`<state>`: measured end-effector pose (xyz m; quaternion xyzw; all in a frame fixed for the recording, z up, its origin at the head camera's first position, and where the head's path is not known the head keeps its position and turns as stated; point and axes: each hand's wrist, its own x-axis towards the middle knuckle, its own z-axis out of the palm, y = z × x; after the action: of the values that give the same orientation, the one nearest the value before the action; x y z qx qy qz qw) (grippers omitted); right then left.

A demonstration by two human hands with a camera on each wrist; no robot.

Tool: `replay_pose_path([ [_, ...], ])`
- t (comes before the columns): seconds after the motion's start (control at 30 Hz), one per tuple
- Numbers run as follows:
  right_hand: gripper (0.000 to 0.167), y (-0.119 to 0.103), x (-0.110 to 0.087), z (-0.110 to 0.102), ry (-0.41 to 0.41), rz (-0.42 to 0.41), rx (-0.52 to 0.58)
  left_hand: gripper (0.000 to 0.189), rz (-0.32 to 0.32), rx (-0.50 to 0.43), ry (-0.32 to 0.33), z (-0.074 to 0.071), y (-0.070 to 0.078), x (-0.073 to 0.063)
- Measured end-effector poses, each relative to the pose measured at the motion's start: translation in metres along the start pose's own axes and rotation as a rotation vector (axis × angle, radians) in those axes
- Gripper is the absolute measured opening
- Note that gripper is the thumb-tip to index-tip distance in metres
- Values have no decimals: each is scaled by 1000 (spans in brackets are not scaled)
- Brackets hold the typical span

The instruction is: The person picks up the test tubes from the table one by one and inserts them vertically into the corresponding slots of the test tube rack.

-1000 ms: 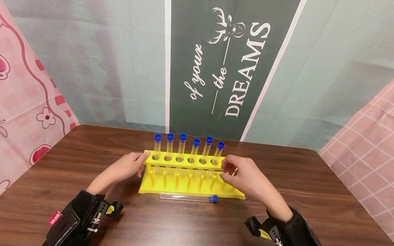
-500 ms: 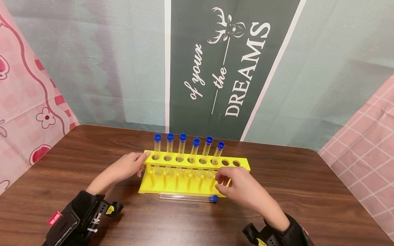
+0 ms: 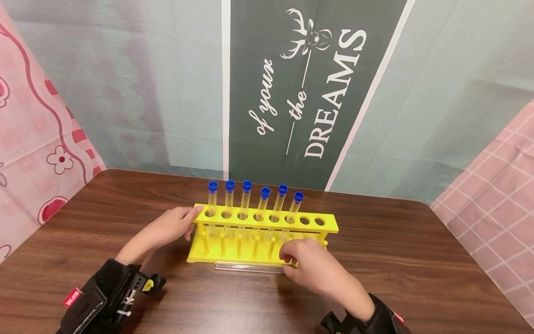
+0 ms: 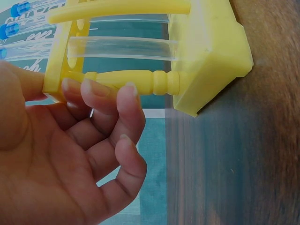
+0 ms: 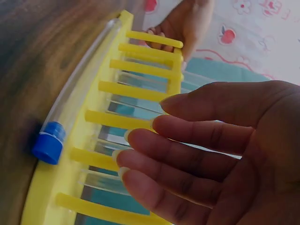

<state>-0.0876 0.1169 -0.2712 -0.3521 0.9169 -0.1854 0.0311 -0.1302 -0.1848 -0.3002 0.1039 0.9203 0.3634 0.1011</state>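
A yellow test tube rack (image 3: 331, 223) stands on the table, bearing several clear test tubes with blue caps (image 3: 247, 185) upright in its holes. My left hand (image 3: 173, 226) grips the rack's left end, thumb on the top plate and fingertips against the end post (image 4: 126, 83). Along the front of the base lies another capped test tube (image 3: 248, 267). Over its cap end hovers my right hand (image 3: 310, 264), fingers loosely bent, holding nothing. The head view hides that blue cap (image 5: 48, 147) behind this hand; the right wrist view shows it, apart from the fingertips.
A row of yellow pegs (image 3: 239, 243) rises from the rack's base. Two bare holes (image 3: 320, 221) are at the right of the top plate. Behind the dark wooden table (image 3: 396, 241) hangs a printed cloth (image 3: 267, 153) with lettering.
My right hand has come down and to the left, from the right part of the rack's top plate to the lying tube's cap end. My left hand stays on the rack.
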Motion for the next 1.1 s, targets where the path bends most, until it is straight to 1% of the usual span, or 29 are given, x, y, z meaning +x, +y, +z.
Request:
replay_pose_path([
  [0.27,6,1,3,13,-30,8,-11,49,5,6,-5,0,0,0],
  [0.43,7,1,5,19,-52,25,-68,48,12,11,-8,-1,-1,1],
  [0.6,7,1,6,22,-86,46,-112,49,13,12,-11,-1,-1,2],
  [0.8,6,2,8,24,-96,51,-153,48,14,6,-5,0,-2,2],
  [1.1,7,2,10,27,-125,74,-179,49,5,8,2,0,-2,2],
])
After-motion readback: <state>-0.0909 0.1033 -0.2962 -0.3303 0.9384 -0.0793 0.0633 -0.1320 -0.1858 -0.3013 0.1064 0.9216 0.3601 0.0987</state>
